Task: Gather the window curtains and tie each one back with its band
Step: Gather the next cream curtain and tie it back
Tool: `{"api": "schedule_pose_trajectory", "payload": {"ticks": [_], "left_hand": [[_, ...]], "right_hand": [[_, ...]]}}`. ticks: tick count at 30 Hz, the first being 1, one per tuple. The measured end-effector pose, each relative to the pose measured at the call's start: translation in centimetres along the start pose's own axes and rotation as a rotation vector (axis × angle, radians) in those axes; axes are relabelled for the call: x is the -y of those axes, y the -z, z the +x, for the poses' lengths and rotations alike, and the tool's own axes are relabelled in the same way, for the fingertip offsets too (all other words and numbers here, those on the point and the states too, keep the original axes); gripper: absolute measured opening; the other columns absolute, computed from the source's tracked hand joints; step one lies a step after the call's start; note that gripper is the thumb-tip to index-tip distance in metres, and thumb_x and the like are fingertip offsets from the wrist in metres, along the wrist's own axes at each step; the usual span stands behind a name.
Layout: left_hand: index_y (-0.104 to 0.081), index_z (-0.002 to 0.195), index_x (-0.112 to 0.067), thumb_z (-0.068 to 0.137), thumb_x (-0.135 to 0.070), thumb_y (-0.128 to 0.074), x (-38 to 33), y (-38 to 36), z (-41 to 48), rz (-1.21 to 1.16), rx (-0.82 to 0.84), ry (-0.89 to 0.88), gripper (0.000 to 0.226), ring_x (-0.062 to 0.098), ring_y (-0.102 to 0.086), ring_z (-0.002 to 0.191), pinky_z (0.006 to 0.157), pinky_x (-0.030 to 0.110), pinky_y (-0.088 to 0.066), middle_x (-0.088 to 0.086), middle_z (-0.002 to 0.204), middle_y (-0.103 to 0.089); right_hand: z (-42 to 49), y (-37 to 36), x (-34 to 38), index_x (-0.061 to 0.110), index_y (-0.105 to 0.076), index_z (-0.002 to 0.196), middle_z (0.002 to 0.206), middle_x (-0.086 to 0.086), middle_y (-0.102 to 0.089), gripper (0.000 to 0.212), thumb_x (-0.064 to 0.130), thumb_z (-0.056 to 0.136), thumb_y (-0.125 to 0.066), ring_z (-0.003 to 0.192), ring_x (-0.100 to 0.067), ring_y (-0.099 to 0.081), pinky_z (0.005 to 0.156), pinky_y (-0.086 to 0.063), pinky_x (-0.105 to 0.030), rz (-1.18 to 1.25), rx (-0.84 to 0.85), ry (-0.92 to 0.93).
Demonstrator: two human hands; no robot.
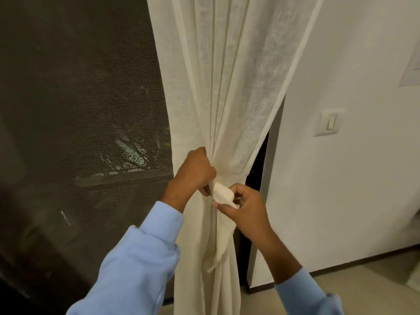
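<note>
Since the curtain [227, 87] is already bunched into a narrow waist whose folds run straight from 12 to 6 o'clock, the move ahead turns on how the band [221, 194] lies across it. The short cream strip stretches slantwise, from 10 o'clock at the left hand [195, 171] down to 4 o'clock at the right hand [247, 208], and crosses the front of the gathered folds just at the waist. The left hand is curled tight round the gather from the 9 o'clock side, knuckles up. Its lower fingers [204, 189] seem to trap the band's upper end as well, though that contact is partly hidden. The right hand sits at 4 o'clock from the left, close beside it, pinching the band's lower end between thumb and forefinger, the rest of the hand loosely bent. What looks like a loose tail of the same cloth hangs at 6 o'clock below the hands, flat against the curtain. By my judgement the wrap is made and the fastening is not. The right hand is nearer the free end and best placed to draw it through or tuck it, while the left need only hold the gather. Dark window mesh [79, 110] fills the 9 o'clock side, and a wall switch [329, 121] sits at 3 o'clock.
</note>
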State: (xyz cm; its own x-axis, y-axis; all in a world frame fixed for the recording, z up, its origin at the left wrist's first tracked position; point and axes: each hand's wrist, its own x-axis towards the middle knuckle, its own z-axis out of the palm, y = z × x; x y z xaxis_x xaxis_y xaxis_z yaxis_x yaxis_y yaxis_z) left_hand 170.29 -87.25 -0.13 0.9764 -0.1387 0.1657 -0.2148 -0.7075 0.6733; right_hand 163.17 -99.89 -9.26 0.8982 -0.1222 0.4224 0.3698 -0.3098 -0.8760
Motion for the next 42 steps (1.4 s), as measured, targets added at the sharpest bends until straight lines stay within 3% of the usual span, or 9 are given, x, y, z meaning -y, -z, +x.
{"api": "schedule_pose_trajectory", "payload": {"ticks": [5,12,15,19,23,26,34,38,42], "left_hand": [[-0.041,0.080,-0.015,0.087,-0.003,-0.054,0.6,-0.1,0.4,-0.046,0.017,0.046,0.019,0.026,-0.059,0.035,0.033,0.031,-0.049,0.012,0.081,-0.054],[-0.039,0.075,-0.022,0.083,-0.018,-0.061,2.1,-0.3,0.5,0.116,-0.097,-0.106,0.024,0.009,-0.048,0.065,0.051,0.024,-0.037,-0.008,0.077,-0.045],[-0.050,0.106,-0.009,0.082,-0.010,-0.059,2.7,-1.2,0.5,-0.100,-0.111,-0.183,0.025,0.018,-0.057,0.087,0.072,0.028,-0.049,0.002,0.098,-0.058],[-0.054,0.122,-0.022,0.081,-0.009,-0.055,2.7,-2.4,-0.2,-0.461,-0.012,-0.218,0.043,-0.001,-0.057,0.089,0.067,0.001,-0.040,-0.021,0.097,-0.058],[-0.051,0.120,-0.029,0.074,-0.017,-0.059,2.9,-3.7,-0.5,-0.713,0.003,-0.166,0.048,-0.002,-0.058,0.097,0.073,0.009,-0.046,-0.020,0.103,-0.061],[-0.038,0.134,-0.030,0.074,-0.024,-0.067,2.8,-4.0,-0.8,-0.801,-0.052,-0.202,0.067,0.005,-0.056,0.113,0.090,0.020,-0.048,-0.016,0.119,-0.057],[-0.040,0.139,-0.026,0.062,-0.039,-0.085,3.2,-2.9,-0.2,-0.732,0.095,-0.209,0.090,0.007,-0.058,0.116,0.098,0.031,-0.048,-0.007,0.128,-0.060],[-0.056,0.116,-0.046,0.071,-0.055,-0.075,2.9,-2.3,-0.3,-0.532,0.230,-0.246,0.049,-0.006,-0.059,0.106,0.095,0.021,-0.048,-0.021,0.113,-0.065],[-0.051,0.128,-0.039,0.081,-0.061,-0.058,2.7,-1.5,-0.2,-0.381,0.189,-0.368,0.052,-0.008,-0.053,0.114,0.098,0.015,-0.041,-0.023,0.120,-0.057]], "right_hand": [[0.5,3.3,-0.6,0.019,-0.068,0.081,0.073,0.000,-0.062,0.033,0.042,0.065,-0.086,0.056,-0.012,-0.055,0.052,-0.048,-0.022,0.370,0.219,-0.229],[4.7,8.5,-4.1,0.021,-0.075,0.089,0.070,0.015,-0.069,0.018,0.034,0.077,-0.077,0.062,0.006,-0.059,0.057,-0.044,-0.007,0.114,0.019,-0.219],[7.1,9.8,-5.8,0.021,-0.075,0.091,0.070,0.016,-0.069,0.012,0.030,0.083,-0.075,0.064,0.005,-0.061,0.058,-0.046,-0.009,0.105,-0.028,-0.270],[9.9,7.2,-6.8,0.011,-0.072,0.105,0.097,-0.005,-0.075,0.021,0.023,0.088,-0.073,0.089,-0.016,-0.072,0.075,-0.056,-0.025,0.141,-0.012,-0.326],[11.1,2.7,-5.9,0.014,-0.067,0.097,0.092,-0.008,-0.073,0.008,0.021,0.094,-0.066,0.076,-0.015,-0.072,0.064,-0.056,-0.025,0.164,0.003,-0.357],[11.1,0.4,-4.9,0.012,-0.065,0.108,0.099,-0.008,-0.073,0.017,0.024,0.097,-0.060,0.092,-0.023,-0.070,0.082,-0.058,-0.037,0.140,0.034,-0.356],[11.0,-1.8,-3.6,0.011,-0.067,0.092,0.090,-0.011,-0.069,0.027,0.014,0.103,-0.043,0.082,-0.028,-0.066,0.068,-0.055,-0.035,0.349,0.012,-0.493],[10.9,-2.5,-4.2,0.017,-0.062,0.114,0.108,-0.009,-0.067,0.022,0.024,0.104,-0.044,0.101,-0.029,-0.064,0.090,-0.053,-0.045,0.292,0.120,-0.416],[10.1,-2.8,-4.5,0.020,-0.061,0.106,0.111,-0.007,-0.067,0.025,0.038,0.099,-0.045,0.110,-0.028,-0.061,0.103,-0.046,-0.047,0.089,-0.008,-0.403]]}}
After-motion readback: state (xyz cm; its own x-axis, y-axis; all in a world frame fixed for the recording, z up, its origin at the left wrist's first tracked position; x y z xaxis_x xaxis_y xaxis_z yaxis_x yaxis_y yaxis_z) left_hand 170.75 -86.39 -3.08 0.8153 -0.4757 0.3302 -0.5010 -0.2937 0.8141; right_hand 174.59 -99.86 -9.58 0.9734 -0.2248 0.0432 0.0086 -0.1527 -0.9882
